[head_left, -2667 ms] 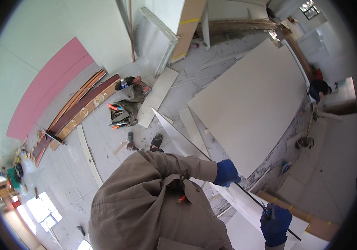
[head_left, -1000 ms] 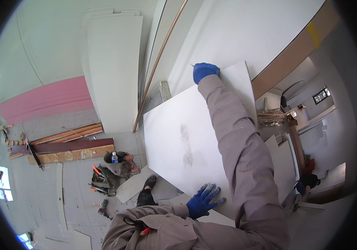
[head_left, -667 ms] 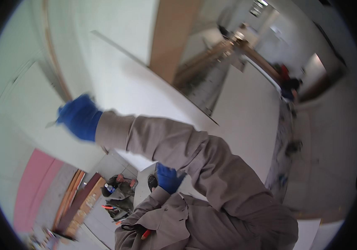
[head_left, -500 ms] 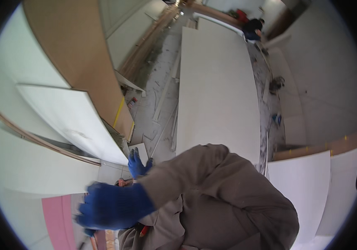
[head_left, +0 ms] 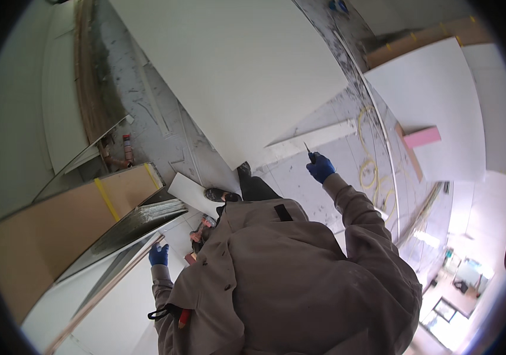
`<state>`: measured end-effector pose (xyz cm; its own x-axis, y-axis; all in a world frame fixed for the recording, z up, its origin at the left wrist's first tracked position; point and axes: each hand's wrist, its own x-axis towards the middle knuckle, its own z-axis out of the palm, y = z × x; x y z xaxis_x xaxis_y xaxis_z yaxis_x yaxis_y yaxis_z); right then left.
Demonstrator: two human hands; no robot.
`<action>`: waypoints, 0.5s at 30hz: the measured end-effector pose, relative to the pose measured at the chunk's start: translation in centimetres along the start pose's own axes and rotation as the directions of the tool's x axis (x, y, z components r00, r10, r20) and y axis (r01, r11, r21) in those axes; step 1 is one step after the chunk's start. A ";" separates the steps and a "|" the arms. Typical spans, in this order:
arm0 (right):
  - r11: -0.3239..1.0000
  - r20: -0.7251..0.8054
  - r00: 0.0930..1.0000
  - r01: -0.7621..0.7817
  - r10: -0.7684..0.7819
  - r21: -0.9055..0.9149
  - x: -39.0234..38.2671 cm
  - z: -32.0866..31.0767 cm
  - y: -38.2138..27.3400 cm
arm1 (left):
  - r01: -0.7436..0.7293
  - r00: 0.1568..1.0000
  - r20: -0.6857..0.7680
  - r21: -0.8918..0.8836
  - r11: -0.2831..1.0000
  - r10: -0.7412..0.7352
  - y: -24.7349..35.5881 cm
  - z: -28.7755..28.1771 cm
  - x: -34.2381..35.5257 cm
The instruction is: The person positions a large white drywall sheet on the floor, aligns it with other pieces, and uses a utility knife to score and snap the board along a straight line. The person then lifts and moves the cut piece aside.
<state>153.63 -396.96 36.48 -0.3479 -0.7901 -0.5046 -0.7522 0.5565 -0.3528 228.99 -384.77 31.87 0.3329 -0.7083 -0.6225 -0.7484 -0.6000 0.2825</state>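
Observation:
My right hand (head_left: 322,168), in a blue glove, is closed around the dark handle of a thin pointed tool (head_left: 307,148). Its tip points up and away, over the floor beside the large white panel (head_left: 241,71); the tool's exact kind is too small to make out. My left hand (head_left: 159,254), also gloved in blue, is at the near end of a long brown-edged board (head_left: 120,273) that leans among others on the left. The fingers bend over that end. A red pencil-like thing (head_left: 184,318) sticks out of my jacket on the left.
Brown and white boards (head_left: 58,219) are stacked at left. Beside my foot lies a white offcut (head_left: 191,194), with a red canister (head_left: 127,148) farther off. A white strip (head_left: 318,141) and a yellow hose (head_left: 368,174) lie on the floor at right, near a leaning white panel (head_left: 436,106).
My view has turned and shifted. My right arm, formerly crossing to the left, now reaches out right with the pointed tool showing. My left hand has come to the brown-edged board's end.

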 end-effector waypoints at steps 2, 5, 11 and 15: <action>0.964 0.070 0.976 -0.217 0.208 0.153 0.0 2.8 7.4 | -0.050 0.987 0.145 -0.144 0.988 0.071 3.0 2.2 0.8; 0.793 0.236 0.859 -0.510 0.453 0.333 -2.1 5.9 12.2 | -0.010 0.937 0.329 -0.297 0.955 0.113 9.0 4.8 2.3; 0.530 0.471 0.707 -0.707 0.527 0.468 -5.3 8.5 11.4 | -0.247 0.854 0.445 -0.108 0.963 0.268 23.8 4.4 5.3; 0.430 0.462 0.795 -0.603 0.394 0.672 -4.5 7.2 7.2 | -0.960 0.173 0.330 0.269 0.083 0.928 22.0 3.6 12.5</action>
<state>153.84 -387.59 30.51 -0.3145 -0.2905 -0.9037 0.2622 0.8884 -0.3768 214.60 -405.50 27.68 -0.8263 -0.5567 -0.0856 -0.5357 0.7299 0.4247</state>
